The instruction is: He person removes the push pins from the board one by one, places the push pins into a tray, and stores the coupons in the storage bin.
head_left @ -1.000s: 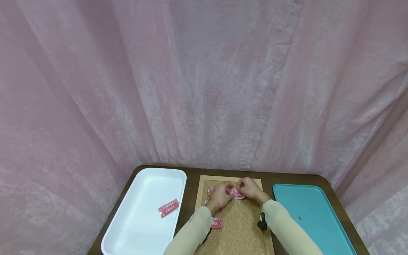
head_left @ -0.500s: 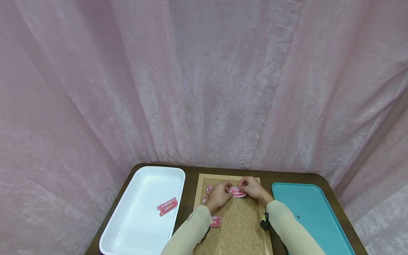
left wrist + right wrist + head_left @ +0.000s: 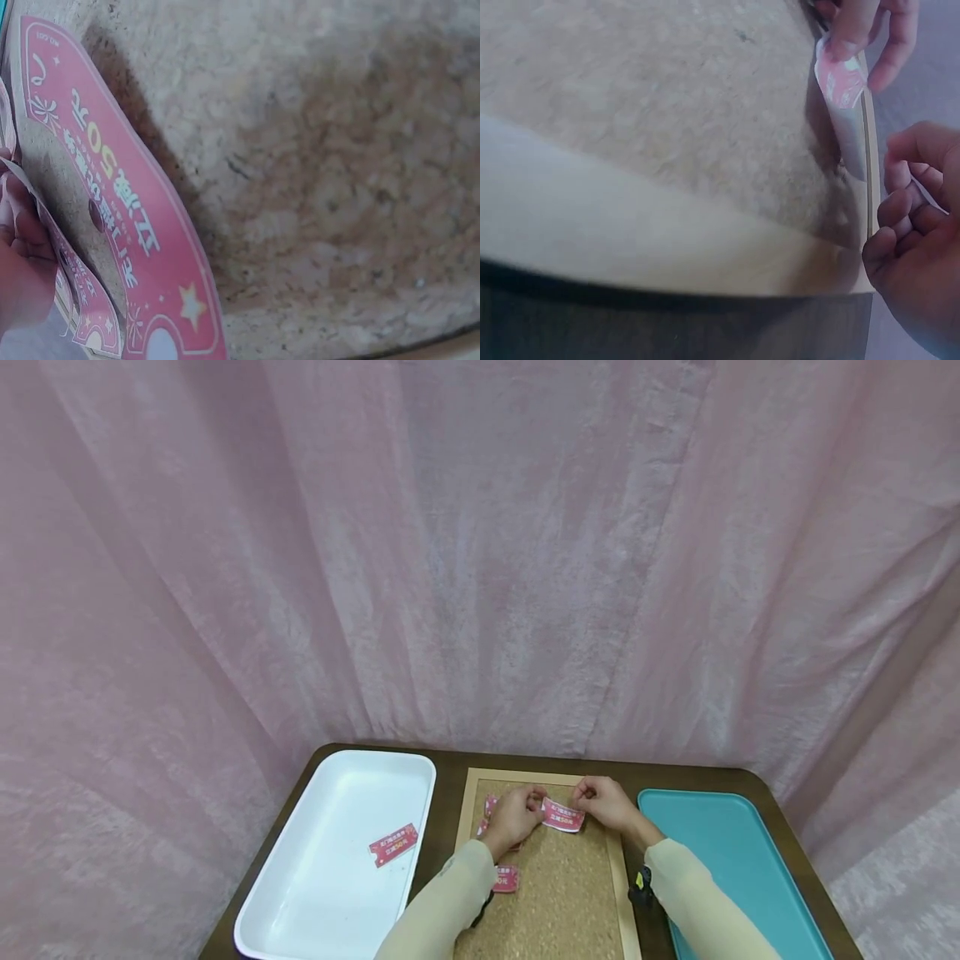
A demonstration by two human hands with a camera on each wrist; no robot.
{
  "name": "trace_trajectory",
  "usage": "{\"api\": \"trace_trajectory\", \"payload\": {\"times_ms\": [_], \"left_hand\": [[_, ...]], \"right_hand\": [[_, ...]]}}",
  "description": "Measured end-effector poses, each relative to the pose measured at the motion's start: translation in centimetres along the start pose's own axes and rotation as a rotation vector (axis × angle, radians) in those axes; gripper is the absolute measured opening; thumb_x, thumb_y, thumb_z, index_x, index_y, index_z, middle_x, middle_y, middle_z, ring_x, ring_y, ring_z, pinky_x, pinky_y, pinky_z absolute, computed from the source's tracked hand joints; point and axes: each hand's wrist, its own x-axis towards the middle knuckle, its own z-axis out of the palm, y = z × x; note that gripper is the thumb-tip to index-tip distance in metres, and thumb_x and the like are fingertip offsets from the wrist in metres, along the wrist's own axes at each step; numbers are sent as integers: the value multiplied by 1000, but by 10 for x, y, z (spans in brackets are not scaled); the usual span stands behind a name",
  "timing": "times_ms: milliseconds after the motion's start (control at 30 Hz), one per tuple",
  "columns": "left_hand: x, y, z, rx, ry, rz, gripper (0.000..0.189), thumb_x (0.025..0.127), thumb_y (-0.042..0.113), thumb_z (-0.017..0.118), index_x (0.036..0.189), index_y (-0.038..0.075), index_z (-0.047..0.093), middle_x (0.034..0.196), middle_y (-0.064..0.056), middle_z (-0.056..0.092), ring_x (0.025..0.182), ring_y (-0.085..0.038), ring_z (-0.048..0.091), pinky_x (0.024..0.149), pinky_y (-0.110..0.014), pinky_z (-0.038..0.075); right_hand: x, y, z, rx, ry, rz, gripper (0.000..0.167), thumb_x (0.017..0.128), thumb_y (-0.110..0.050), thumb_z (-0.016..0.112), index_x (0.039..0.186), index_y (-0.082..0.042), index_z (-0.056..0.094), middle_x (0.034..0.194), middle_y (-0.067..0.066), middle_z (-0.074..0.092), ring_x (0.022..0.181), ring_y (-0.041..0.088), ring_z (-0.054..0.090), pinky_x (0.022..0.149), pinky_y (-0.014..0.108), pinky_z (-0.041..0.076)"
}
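Note:
In the head view my left hand pinches the left end of a pink coupon near the top of the cork board. The right wrist view shows the left thumb pressing on that coupon, which stands curved off the cork. My right hand is just beyond the coupon's right end. Its fingers are loosely bent and apart from the paper, with nothing visible between them. Other pink coupons lie left and below; one coupon bows up large before the left wrist, with a small red pin beside it.
Left of the board stands a white tray with one loose coupon in it. A teal tray lies on the right. The brown table ends at a pink curtain behind.
My right hand has let go of the coupon's right end and moved to the right, so more of the coupon shows. The left hand stays nearly in place, pinching its left end.

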Motion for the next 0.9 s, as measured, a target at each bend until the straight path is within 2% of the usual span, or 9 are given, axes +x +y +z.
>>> {"api": "trace_trajectory", "payload": {"times_ms": [167, 267, 400, 600, 767, 900], "left_hand": [[1, 3, -4, -96, 42, -9, 32, 93, 5, 76, 124, 10, 73, 79, 7, 63, 66, -3, 50, 65, -23, 45], [1, 6, -6, -167, 56, -20, 33, 92, 3, 75, 125, 8, 72, 79, 5, 62, 66, -4, 50, 66, -23, 45], [1, 8, -8, -214, 39, -29, 36, 94, 0, 71, 129, 7, 70, 79, 5, 58, 65, -4, 49, 64, -22, 44], [-3, 12, -14, -196, 3, -22, 38, 101, 3, 64, 139, 10, 65, 86, 2, 55, 68, -7, 48, 61, -23, 44], [-8, 20, -23, -245, -63, -28, 38, 104, 6, 61, 141, 13, 64, 89, 1, 55, 65, -8, 46, 56, -24, 41], [-13, 25, -32, -259, -76, -8, 36, 105, 8, 59, 141, 12, 64, 88, 1, 55, 60, -8, 43, 52, -24, 38]], "right_hand": [[-8, 4, -6, 19, 6, -6, 6, 90, 4, 66, 95, 8, 69, 86, 12, 69, 74, 9, 58, 66, 23, 48], [-11, 6, -11, 20, 23, 1, 6, 91, 4, 67, 96, 7, 68, 85, 10, 69, 73, 9, 57, 64, 23, 48], [-16, 5, -18, 23, 40, -6, 5, 91, 3, 69, 94, 6, 68, 85, 9, 68, 73, 9, 57, 65, 24, 48], [-23, 4, -23, 25, 27, 0, 5, 94, 4, 66, 97, 8, 68, 87, 14, 68, 74, 9, 55, 65, 23, 47], [-30, 6, -27, 37, 37, -16, 5, 95, 7, 65, 98, 11, 66, 87, 16, 67, 75, 10, 55, 65, 24, 47], [-34, 9, -32, 41, 52, -11, 8, 93, 7, 66, 99, 13, 66, 86, 13, 67, 74, 9, 55, 65, 23, 48]]}}
